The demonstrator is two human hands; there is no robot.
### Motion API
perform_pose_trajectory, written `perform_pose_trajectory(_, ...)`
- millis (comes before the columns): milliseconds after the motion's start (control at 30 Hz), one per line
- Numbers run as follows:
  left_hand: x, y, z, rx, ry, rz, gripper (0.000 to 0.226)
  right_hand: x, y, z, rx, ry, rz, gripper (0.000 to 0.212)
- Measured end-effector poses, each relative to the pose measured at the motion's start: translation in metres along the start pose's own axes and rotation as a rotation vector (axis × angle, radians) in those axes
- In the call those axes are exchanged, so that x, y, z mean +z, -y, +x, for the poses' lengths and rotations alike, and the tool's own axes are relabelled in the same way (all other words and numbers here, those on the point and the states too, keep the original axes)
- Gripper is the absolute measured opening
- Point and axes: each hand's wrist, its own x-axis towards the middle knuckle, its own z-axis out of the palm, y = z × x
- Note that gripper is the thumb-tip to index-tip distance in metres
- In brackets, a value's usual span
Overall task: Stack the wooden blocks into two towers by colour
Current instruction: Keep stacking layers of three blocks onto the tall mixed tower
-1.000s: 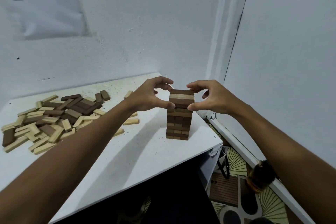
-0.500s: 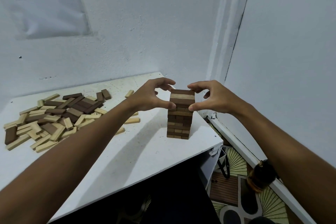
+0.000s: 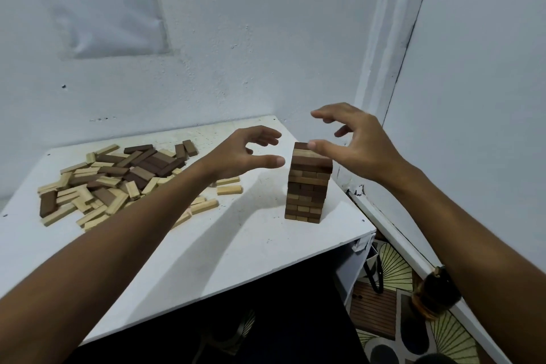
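At the far left of the white table (image 3: 242,248) lies a loose heap of wooden blocks (image 3: 112,180), pale and dark brown mixed together, with a few pale stragglers (image 3: 229,188) lying apart toward the middle. On the wall above hangs a printed sheet (image 3: 103,0); its text is too blurred to read.

Moving right, the left hand (image 3: 242,154) hovers beside the tower's upper part, thumb stretched toward it and fingers spread in a loose, wide curl; it holds nothing and does not touch the wood. The tower (image 3: 308,183) stands upright near the table's right corner, close to the wall, and its layers mix dark and pale blocks. Above and just right of its top, the right hand (image 3: 357,142) is likewise spread wide and empty; its thumb tip overlaps the top block in this view, and I cannot tell whether it actually touches.

Judging from this, the step in hand is letting go of the tower's top after squaring or setting a block, with only one tower begun and most blocks unsorted. The next move likely calls for reaching left to the heap, picking a block and laying it flat without nudging the stack, which stands near the edge.
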Motion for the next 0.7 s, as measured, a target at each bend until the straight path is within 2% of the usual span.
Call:
perform_pose_trajectory(100,-0.018,0.013,-0.022,-0.041,-0.053,0.019,0.067,0.022,0.030,-0.001,-0.065,-0.062,0.067,0.035)
perform_pose_trajectory(200,-0.039,0.034,-0.052,-0.098,-0.131,0.042,0.064,0.053,0.053,-0.002,-0.097,-0.048,0.175,0.026)
perform_pose_trajectory(333,-0.067,0.069,-0.101,-0.175,-0.268,0.068,0.053,0.105,0.065,-0.004,-0.041,0.071,0.281,0.018)
perform_pose_trajectory(500,-0.091,0.107,-0.164,-0.281,-0.435,0.248,0.048,0.172,0.063,0.002,0.064,0.187,0.339,0.015)
perform_pose_trajectory(600,-0.100,0.134,-0.196,-0.380,-0.507,0.315,0.058,0.206,0.057,0.012,0.115,0.224,0.305,0.016)
perform_pose_trajectory(700,-0.105,0.156,-0.221,-0.464,-0.538,0.431,0.076,0.236,0.046,0.025,0.167,0.308,0.173,0.027)
